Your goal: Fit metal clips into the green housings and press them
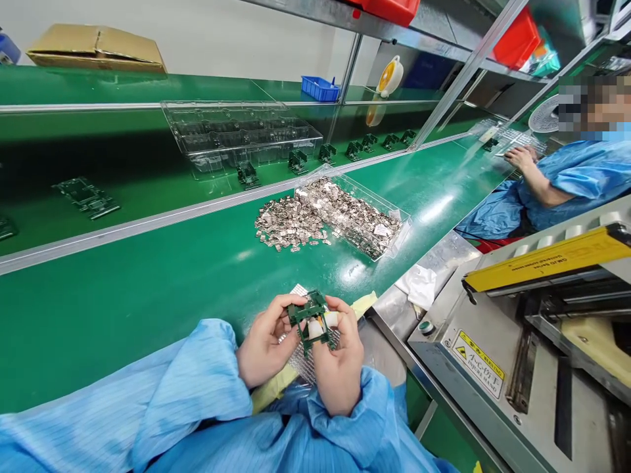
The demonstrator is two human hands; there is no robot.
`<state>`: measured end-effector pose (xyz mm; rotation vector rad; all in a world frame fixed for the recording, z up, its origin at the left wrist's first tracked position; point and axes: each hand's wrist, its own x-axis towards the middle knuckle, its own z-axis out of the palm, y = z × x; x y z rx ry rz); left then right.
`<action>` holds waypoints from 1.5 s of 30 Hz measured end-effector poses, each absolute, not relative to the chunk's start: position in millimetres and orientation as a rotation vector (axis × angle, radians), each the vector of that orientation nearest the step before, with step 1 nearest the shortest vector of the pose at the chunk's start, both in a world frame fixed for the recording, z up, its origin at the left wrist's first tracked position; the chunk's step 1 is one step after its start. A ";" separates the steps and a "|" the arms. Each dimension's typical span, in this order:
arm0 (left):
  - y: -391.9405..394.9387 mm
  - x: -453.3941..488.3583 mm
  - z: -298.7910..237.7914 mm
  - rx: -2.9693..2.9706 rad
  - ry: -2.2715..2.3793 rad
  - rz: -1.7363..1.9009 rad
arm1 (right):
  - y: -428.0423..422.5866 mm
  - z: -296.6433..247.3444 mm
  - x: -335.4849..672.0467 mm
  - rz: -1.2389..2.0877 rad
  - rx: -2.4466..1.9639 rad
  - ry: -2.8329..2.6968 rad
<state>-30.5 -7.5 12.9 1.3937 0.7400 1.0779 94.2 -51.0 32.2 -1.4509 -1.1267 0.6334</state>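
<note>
Both hands hold one small dark green circuit part point(310, 320) just above the near edge of the green bench. My left hand point(263, 345) pinches its left side with curled fingers. My right hand point(340, 358) grips its right side, white finger cots on the fingertips. A perforated metal sheet point(303, 361) lies under the hands. Farther out, a heap of small shiny metal pieces point(288, 226) spills from a clear plastic tray point(397, 220) holding more of them.
A grey machine point(517, 341) with a yellow bar and warning label stands at the right. Green parts point(86, 197) ride the conveyor behind, near stacked clear trays point(236, 131). A co-worker's hand point(522, 157) in blue works at far right. A cardboard box point(96, 47) sits top left.
</note>
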 end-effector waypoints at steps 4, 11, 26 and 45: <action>-8.8 -30.6 19.8 1.376 0.812 1.070 | -52.8 31.0 96.3 0.852 -1.383 -0.996; -8.6 -30.4 30.2 1.353 0.869 1.035 | -49.3 29.7 95.4 0.956 -1.345 -0.826; -29.3 -28.2 35.8 1.434 0.959 0.906 | -69.2 34.9 93.9 1.068 -1.231 -0.650; 25.0 20.9 27.2 1.345 1.071 0.933 | -80.6 -31.7 132.8 1.062 -1.399 -0.745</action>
